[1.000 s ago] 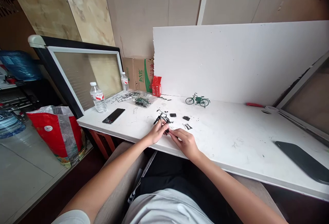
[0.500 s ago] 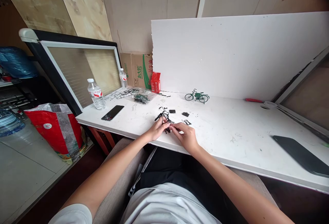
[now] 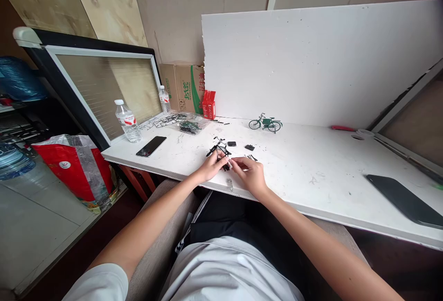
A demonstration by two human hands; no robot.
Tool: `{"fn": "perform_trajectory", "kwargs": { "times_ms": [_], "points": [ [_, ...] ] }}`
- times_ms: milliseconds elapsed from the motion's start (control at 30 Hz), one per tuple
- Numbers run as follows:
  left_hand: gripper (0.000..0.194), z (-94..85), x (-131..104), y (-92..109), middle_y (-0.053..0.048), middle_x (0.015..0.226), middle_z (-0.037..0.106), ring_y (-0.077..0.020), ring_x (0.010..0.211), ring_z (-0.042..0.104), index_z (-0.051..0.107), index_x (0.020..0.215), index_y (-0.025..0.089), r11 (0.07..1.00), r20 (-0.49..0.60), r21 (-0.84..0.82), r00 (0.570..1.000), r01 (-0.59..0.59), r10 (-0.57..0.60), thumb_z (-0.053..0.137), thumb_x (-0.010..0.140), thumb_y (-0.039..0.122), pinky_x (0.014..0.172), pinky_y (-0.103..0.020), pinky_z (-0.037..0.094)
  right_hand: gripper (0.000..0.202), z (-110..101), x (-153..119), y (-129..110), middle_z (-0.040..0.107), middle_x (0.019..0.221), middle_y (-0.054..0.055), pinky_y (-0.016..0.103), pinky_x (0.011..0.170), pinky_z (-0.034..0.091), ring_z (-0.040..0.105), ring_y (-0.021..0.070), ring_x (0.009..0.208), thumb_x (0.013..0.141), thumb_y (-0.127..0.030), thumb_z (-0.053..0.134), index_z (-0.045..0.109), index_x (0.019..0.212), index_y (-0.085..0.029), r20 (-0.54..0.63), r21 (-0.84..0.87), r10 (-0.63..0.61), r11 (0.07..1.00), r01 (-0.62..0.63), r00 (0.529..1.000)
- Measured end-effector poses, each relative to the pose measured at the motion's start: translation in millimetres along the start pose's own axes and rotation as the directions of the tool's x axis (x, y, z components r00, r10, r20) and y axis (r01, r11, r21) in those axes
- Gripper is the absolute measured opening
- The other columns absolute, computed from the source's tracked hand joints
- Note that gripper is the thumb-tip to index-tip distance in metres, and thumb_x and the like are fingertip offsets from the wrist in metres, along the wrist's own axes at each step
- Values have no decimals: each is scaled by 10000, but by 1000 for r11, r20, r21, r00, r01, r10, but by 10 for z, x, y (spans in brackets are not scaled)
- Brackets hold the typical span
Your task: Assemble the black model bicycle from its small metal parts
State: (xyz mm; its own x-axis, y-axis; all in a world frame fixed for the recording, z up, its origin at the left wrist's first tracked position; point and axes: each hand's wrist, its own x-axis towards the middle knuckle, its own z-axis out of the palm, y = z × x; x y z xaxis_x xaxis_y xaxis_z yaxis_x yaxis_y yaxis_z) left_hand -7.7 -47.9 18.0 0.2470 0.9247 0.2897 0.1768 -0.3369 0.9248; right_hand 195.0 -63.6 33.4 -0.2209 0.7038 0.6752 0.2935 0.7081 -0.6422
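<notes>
My left hand [image 3: 208,168] is closed around a small black model bicycle [image 3: 218,144], its handlebar end sticking out above the fingers. Close on its right, my right hand [image 3: 253,177] makes a pinch beside the model; whatever lies between those fingertips is too small to make out. A small flat greyish piece [image 3: 230,184] lies by the table's front edge, just below the hands. Beyond my fingers rest a black rectangular part [image 3: 231,144], another small black part [image 3: 249,147] and thin black pieces [image 3: 252,157].
A green model bicycle [image 3: 266,123] stands at the back of the white table [image 3: 311,162]. To the left are a phone [image 3: 151,146], water bottle [image 3: 127,122], bag of parts [image 3: 189,126] and black part frames [image 3: 171,119]. A dark flat slab [image 3: 404,199] lies at right.
The greyish piece now shows on the table below my hands, where none was visible before. My right fingertips have shifted slightly on the model's right side. The camera view has tilted a little.
</notes>
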Motion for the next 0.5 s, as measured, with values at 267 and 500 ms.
{"fn": "perform_trajectory", "kwargs": {
  "times_ms": [267,500],
  "points": [
    [400,-34,23,53,-55,1040,651,-206,980,645,571,1037,183,984,51,-166,997,66,-58,700,916,542,882,-348,492,305,-13,22,-8,821,885,76,357,696,670,786,244,711,999,-481,657,802,962,-215,12,35,43,998,-44,999],
    [448,-86,43,29,-90,1122,654,-229,1079,628,655,1104,152,950,74,-310,997,26,-3,859,804,415,1003,-398,479,323,14,-11,21,820,898,89,362,688,682,791,249,736,1002,-492,648,805,997,-210,-28,0,8,1000,-8,1000]
  ]
}}
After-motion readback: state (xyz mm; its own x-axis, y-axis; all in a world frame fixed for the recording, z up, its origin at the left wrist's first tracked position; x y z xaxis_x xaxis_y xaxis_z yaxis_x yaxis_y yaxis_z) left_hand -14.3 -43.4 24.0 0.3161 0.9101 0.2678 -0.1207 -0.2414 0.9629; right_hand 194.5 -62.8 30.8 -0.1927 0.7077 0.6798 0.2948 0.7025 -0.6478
